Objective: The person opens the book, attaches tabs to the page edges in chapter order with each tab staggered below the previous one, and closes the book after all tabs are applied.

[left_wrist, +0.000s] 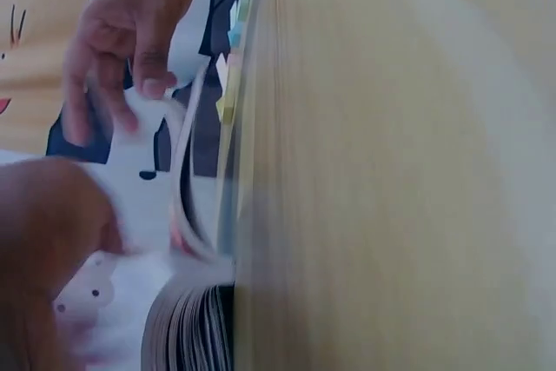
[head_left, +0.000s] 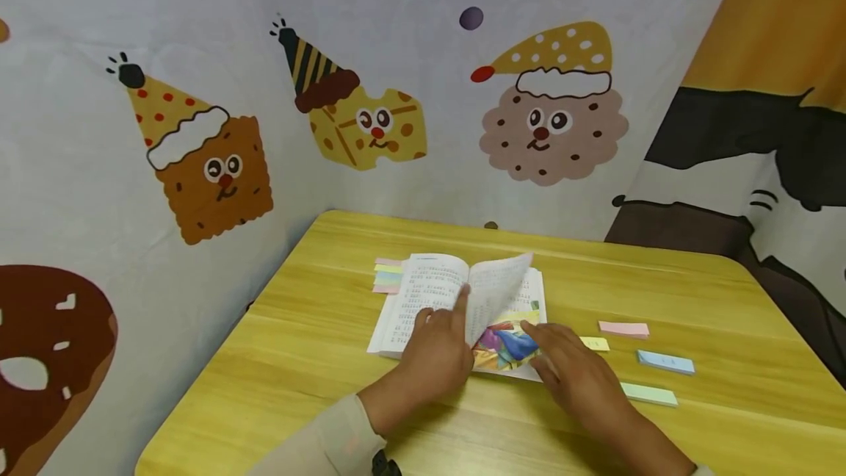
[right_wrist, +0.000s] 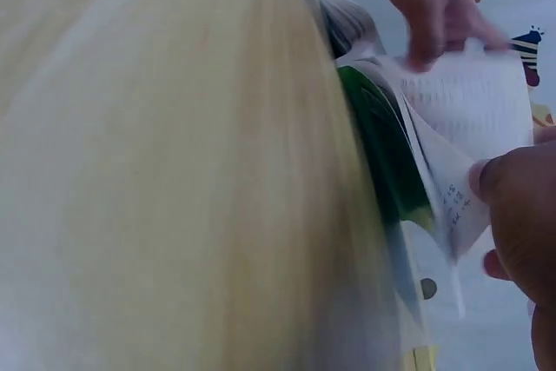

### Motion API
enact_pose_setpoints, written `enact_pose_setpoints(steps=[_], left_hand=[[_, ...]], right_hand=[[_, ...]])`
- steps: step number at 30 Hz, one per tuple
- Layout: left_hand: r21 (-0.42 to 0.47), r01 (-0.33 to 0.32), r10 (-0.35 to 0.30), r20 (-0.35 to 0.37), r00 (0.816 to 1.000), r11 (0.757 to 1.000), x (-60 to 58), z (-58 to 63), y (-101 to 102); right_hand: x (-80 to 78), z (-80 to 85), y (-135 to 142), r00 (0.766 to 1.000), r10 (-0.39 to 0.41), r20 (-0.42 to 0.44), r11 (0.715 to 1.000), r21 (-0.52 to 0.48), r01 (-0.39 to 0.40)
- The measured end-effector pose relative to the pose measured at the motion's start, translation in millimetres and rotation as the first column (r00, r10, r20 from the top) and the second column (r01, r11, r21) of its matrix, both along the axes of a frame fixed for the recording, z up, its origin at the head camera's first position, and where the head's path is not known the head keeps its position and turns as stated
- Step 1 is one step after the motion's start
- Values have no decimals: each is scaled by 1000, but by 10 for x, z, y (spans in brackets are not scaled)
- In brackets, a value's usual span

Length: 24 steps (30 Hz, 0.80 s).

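An open book (head_left: 428,292) with printed text lies on the table, and colored sticky tabs (head_left: 388,276) stick out past its left edge. My left hand (head_left: 438,351) rests over the middle of the book, its index finger stretched along the gutter. One right-side page (head_left: 502,278) stands lifted and curved. Beneath it shows a colorful illustration (head_left: 507,346). At the book's lower right, my right hand (head_left: 575,366) hovers with loosely bent fingers, fingertips by the illustration's right edge. In the right wrist view, its thumb overlaps the lifted page (right_wrist: 469,110).
Right of the book lie sticky-note strips: yellow (head_left: 596,344), pink (head_left: 624,329), blue (head_left: 665,362) and green (head_left: 650,394). The yellow wooden table (head_left: 297,358) meets a cartoon-printed cloth (head_left: 410,197) behind it.
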<state>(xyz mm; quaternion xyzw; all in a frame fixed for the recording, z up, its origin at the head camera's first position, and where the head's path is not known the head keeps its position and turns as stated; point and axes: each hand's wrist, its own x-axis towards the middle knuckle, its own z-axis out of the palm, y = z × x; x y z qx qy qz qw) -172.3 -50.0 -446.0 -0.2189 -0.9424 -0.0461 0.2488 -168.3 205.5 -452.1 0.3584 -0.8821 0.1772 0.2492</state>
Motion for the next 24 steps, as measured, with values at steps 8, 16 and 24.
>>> enact_pose_setpoints(steps=[8, 16, 24], left_hand=[[-38, -87, 83, -101, 991, 995, 9, 121, -15], [-79, 131, -113, 204, 973, 988, 58, 36, 7], [-27, 65, -62, 81, 995, 998, 19, 30, -6]], right_hand=[[2, -8, -28, 999, 49, -10, 999, -15, -49], [-29, 3, -59, 997, 78, -15, 996, -29, -79], [2, 11, -22, 1000, -6, -22, 1000, -13, 6]])
